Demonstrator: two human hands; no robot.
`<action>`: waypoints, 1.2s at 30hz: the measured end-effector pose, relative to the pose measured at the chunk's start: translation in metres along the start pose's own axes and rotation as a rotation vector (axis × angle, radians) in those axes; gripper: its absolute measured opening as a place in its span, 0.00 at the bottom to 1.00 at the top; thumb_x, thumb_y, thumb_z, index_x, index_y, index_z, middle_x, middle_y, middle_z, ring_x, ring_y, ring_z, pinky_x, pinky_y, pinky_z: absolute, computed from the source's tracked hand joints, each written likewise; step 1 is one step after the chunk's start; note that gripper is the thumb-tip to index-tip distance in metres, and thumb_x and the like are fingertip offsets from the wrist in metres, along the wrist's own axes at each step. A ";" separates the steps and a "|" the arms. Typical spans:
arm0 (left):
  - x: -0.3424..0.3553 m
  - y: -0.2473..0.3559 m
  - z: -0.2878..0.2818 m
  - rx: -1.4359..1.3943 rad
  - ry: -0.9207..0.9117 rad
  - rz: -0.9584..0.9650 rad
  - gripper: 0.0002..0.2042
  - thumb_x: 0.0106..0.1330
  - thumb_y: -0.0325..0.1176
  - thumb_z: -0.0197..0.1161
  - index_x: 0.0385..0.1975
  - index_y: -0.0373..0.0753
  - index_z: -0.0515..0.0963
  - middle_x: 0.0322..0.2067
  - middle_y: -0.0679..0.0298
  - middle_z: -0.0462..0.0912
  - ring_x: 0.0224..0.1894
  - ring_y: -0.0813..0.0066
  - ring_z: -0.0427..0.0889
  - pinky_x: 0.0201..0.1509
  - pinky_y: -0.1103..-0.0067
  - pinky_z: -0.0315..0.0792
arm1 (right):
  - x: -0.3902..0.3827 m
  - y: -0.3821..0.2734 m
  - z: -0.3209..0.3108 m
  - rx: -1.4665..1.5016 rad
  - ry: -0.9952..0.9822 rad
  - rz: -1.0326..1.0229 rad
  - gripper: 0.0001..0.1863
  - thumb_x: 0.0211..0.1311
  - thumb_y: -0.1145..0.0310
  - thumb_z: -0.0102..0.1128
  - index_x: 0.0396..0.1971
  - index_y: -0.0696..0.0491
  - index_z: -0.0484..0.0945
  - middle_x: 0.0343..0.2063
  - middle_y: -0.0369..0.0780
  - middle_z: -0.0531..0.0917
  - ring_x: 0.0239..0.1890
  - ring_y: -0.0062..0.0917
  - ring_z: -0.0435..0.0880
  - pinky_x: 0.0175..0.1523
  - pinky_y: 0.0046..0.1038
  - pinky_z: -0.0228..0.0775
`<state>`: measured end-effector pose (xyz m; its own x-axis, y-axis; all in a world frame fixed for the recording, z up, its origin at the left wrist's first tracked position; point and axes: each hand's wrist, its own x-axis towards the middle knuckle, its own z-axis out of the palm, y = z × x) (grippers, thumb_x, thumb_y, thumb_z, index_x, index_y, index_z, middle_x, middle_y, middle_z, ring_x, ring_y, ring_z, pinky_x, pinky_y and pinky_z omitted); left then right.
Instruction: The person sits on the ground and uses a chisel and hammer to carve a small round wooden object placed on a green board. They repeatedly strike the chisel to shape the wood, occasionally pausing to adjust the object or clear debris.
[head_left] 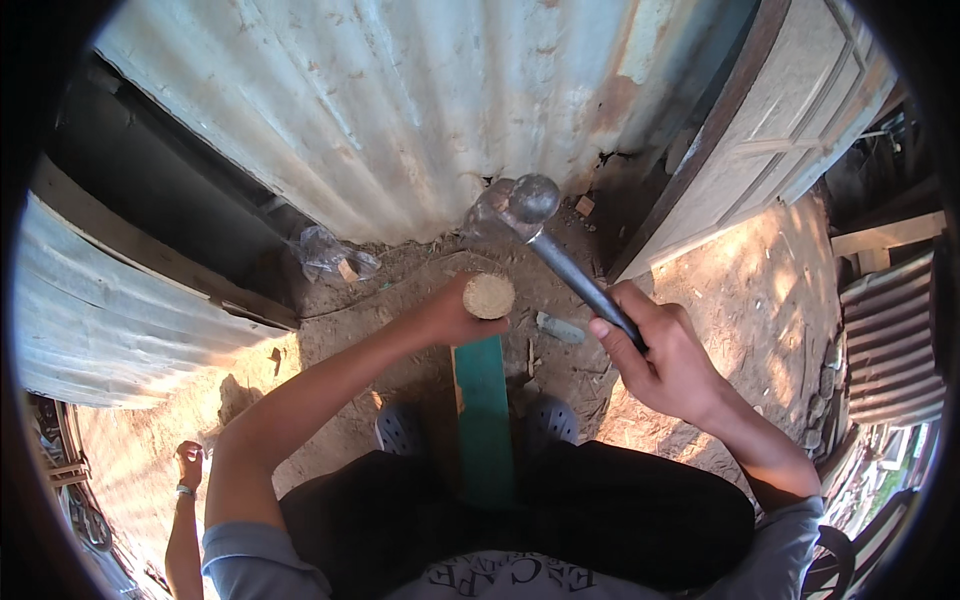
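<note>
One hammer (580, 283), head toward 1 o'clock, right hand (668, 362) clenched on its grip near 4 o'clock; one round wood (489, 297) at dial centre, left hand (450, 312) clasped about it, green board (482, 410) at 6; likely best struck squarely, fingers low.

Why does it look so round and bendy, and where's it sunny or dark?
Head view: the fisheye lens leaves black corners and bends straight edges, like those of the board at left; head view again: sun brightens the ground right of the hammer, while the lap looks nearly black.
</note>
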<state>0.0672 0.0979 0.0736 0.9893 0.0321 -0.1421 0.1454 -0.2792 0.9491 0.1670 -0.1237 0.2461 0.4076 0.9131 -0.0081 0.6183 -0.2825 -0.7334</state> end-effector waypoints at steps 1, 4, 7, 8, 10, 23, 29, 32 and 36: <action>-0.001 0.006 -0.001 -0.002 -0.014 0.005 0.05 0.57 0.29 0.64 0.27 0.38 0.74 0.27 0.69 0.79 0.33 0.82 0.77 0.40 0.79 0.73 | -0.003 -0.002 0.003 -0.012 -0.019 -0.025 0.08 0.63 0.73 0.54 0.34 0.62 0.68 0.11 0.48 0.70 0.13 0.42 0.73 0.20 0.35 0.60; -0.004 0.012 0.005 0.086 0.038 0.018 0.05 0.56 0.29 0.64 0.27 0.38 0.74 0.26 0.69 0.78 0.31 0.82 0.77 0.39 0.80 0.73 | -0.009 0.007 0.013 -0.118 -0.131 0.015 0.10 0.63 0.73 0.54 0.35 0.64 0.67 0.11 0.50 0.71 0.15 0.48 0.75 0.20 0.39 0.62; -0.005 0.006 0.009 0.040 0.065 0.084 0.05 0.57 0.30 0.63 0.27 0.38 0.74 0.25 0.69 0.78 0.30 0.82 0.76 0.38 0.80 0.72 | -0.013 -0.006 0.010 -0.071 -0.083 0.088 0.10 0.64 0.72 0.53 0.36 0.64 0.67 0.11 0.51 0.72 0.16 0.48 0.76 0.20 0.39 0.63; -0.005 0.003 0.010 -0.005 0.061 0.115 0.05 0.57 0.30 0.63 0.27 0.38 0.74 0.25 0.69 0.78 0.29 0.82 0.75 0.38 0.80 0.72 | -0.014 -0.011 0.010 -0.055 -0.058 0.101 0.10 0.64 0.72 0.53 0.36 0.64 0.66 0.11 0.51 0.72 0.16 0.48 0.76 0.20 0.39 0.63; -0.005 0.006 0.008 0.035 0.032 0.068 0.05 0.57 0.31 0.62 0.27 0.38 0.74 0.24 0.68 0.77 0.29 0.81 0.75 0.38 0.79 0.72 | -0.016 -0.024 0.008 -0.020 0.050 0.091 0.11 0.64 0.71 0.53 0.37 0.64 0.66 0.12 0.51 0.73 0.16 0.49 0.76 0.20 0.39 0.64; -0.007 0.001 0.003 0.085 0.013 0.049 0.06 0.57 0.32 0.62 0.30 0.38 0.75 0.28 0.64 0.79 0.34 0.75 0.78 0.42 0.76 0.73 | -0.022 -0.002 0.017 -0.003 0.089 0.051 0.10 0.67 0.69 0.50 0.37 0.61 0.64 0.10 0.46 0.71 0.12 0.39 0.75 0.18 0.35 0.59; -0.005 0.012 0.007 0.119 0.002 0.087 0.07 0.56 0.32 0.63 0.30 0.38 0.75 0.28 0.65 0.78 0.33 0.77 0.77 0.42 0.77 0.73 | -0.021 0.015 0.018 -0.115 -0.054 0.090 0.09 0.68 0.69 0.48 0.34 0.60 0.64 0.10 0.45 0.68 0.12 0.36 0.71 0.19 0.33 0.59; -0.003 -0.009 0.012 0.031 0.092 0.176 0.07 0.56 0.32 0.63 0.30 0.38 0.74 0.28 0.66 0.78 0.33 0.77 0.77 0.42 0.77 0.72 | -0.017 0.001 0.011 -0.048 -0.012 0.124 0.10 0.67 0.69 0.50 0.36 0.62 0.67 0.12 0.46 0.73 0.14 0.40 0.77 0.19 0.35 0.62; -0.005 -0.014 0.004 0.080 0.024 0.078 0.06 0.56 0.32 0.63 0.29 0.39 0.74 0.27 0.66 0.77 0.33 0.78 0.76 0.40 0.79 0.72 | -0.025 0.006 0.016 0.051 0.138 0.054 0.12 0.68 0.68 0.49 0.38 0.63 0.66 0.11 0.44 0.72 0.14 0.34 0.78 0.19 0.33 0.62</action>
<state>0.0606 0.0978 0.0598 0.9977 0.0296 -0.0611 0.0676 -0.3572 0.9316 0.1504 -0.1433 0.2309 0.5298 0.8470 0.0426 0.5598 -0.3116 -0.7678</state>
